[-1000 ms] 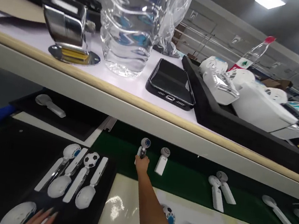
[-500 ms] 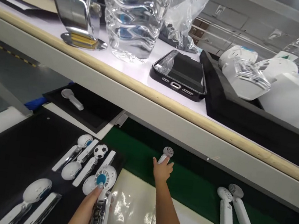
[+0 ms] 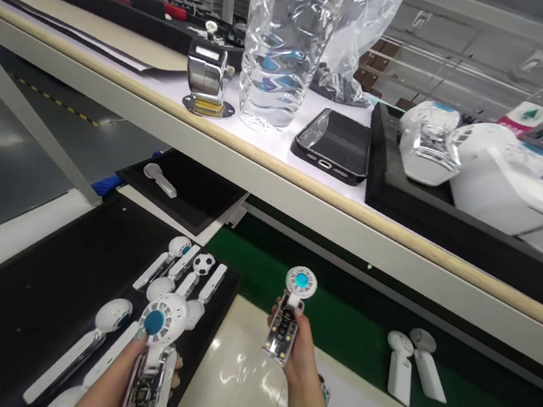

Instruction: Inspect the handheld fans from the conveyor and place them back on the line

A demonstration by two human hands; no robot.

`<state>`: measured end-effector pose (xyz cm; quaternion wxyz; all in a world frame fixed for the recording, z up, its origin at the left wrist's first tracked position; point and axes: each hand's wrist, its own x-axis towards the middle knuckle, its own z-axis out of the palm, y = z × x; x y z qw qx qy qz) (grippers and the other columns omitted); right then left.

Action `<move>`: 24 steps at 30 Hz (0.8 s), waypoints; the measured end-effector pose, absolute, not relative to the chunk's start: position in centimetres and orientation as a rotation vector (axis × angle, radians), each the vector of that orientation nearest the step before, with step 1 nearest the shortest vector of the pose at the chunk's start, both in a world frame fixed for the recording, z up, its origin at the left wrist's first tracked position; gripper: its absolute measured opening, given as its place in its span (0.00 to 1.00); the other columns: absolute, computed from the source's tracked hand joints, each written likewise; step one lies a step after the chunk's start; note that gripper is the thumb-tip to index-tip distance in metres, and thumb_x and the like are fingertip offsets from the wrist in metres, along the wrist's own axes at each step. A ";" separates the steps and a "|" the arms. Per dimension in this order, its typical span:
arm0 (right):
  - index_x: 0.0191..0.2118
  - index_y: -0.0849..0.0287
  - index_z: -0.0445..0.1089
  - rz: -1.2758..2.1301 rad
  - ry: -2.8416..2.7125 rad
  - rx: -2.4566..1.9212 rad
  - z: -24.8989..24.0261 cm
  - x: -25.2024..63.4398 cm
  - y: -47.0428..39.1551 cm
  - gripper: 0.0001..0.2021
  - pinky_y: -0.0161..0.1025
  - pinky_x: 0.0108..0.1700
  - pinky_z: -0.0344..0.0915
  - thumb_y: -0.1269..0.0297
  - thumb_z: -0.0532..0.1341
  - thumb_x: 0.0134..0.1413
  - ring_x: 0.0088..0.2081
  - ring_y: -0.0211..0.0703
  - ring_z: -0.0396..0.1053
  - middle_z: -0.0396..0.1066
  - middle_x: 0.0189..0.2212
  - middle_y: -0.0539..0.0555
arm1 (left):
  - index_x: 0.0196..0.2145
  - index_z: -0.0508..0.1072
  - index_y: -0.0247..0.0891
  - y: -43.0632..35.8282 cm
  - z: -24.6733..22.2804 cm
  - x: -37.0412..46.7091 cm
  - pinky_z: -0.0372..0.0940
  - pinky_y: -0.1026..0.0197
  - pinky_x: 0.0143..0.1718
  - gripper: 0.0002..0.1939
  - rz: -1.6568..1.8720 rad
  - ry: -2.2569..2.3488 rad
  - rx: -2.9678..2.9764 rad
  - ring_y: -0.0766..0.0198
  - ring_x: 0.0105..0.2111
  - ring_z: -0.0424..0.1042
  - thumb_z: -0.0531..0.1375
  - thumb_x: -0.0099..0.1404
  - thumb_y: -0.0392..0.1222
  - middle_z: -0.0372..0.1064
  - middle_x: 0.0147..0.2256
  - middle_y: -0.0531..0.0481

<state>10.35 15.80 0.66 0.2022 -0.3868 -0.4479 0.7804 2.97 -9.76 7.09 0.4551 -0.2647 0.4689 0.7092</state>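
Observation:
My left hand (image 3: 119, 371) is closed around a white handheld fan (image 3: 150, 375) with a round head, blue centre and clear handle showing circuitry. My thumb lies at the lower edge of its head. In my right hand (image 3: 302, 349) is a second handheld fan (image 3: 283, 326), upright, its blue-centred head turned towards me and circuit board visible through the clear handle. It is above the border of the green belt and the cream surface. To the left, several white fans (image 3: 109, 315) lie on a black mat (image 3: 38, 278), one with a football-patterned head (image 3: 203, 263).
Two white fans (image 3: 399, 370) lie on the green belt (image 3: 344, 335) at right. A shelf edge (image 3: 266, 169) crosses above my hands. On it stand a tape dispenser (image 3: 208, 80), a water bottle (image 3: 285, 50), a phone (image 3: 335, 145) and a black tray (image 3: 404, 195) of white parts.
My right hand has lifted the fan off the green belt and drawn it nearer, turned so the blue centre shows. My left hand and its fan have shifted left and down in view.

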 end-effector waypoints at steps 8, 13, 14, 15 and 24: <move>0.36 0.60 0.69 2.551 -0.922 -0.977 7.1 14.5 4.4 0.21 0.41 0.27 0.65 0.47 0.51 0.50 0.29 0.46 0.70 0.73 0.32 0.58 | 0.36 0.75 0.32 -14.1 10.1 2.9 0.68 0.56 0.37 0.28 1.632 1.079 -0.349 0.51 0.35 0.71 0.56 0.53 0.61 0.73 0.31 0.42; 0.31 0.61 0.67 2.292 -1.170 -1.158 9.9 14.5 -0.3 0.27 0.34 0.18 0.55 0.39 0.49 0.49 0.18 0.39 0.64 0.71 0.21 0.55 | 0.38 0.75 0.33 -16.1 11.1 2.6 0.67 0.56 0.39 0.24 1.559 1.026 -0.248 0.52 0.36 0.70 0.54 0.57 0.56 0.73 0.33 0.43; 0.32 0.61 0.66 2.223 -1.218 -1.186 10.3 14.4 -1.0 0.27 0.33 0.18 0.53 0.38 0.50 0.47 0.17 0.37 0.62 0.70 0.21 0.54 | 0.38 0.75 0.33 -16.3 11.3 2.5 0.67 0.55 0.40 0.23 1.544 1.005 -0.246 0.52 0.36 0.70 0.54 0.58 0.55 0.73 0.33 0.43; 0.33 0.61 0.65 2.167 -1.252 -1.204 10.6 14.4 -1.7 0.28 0.33 0.17 0.52 0.37 0.51 0.45 0.15 0.36 0.60 0.70 0.21 0.53 | 0.38 0.75 0.33 -16.6 11.5 2.4 0.67 0.53 0.41 0.23 1.532 0.978 -0.251 0.52 0.36 0.70 0.54 0.58 0.55 0.73 0.33 0.43; 0.34 0.56 0.67 2.102 -1.432 -1.043 12.4 14.8 -4.8 0.27 0.39 0.27 0.63 0.37 0.46 0.50 0.29 0.46 0.68 0.70 0.25 0.54 | 0.42 0.74 0.35 -17.9 12.2 2.1 0.68 0.44 0.39 0.19 1.517 0.857 -0.291 0.51 0.37 0.71 0.54 0.59 0.49 0.71 0.43 0.41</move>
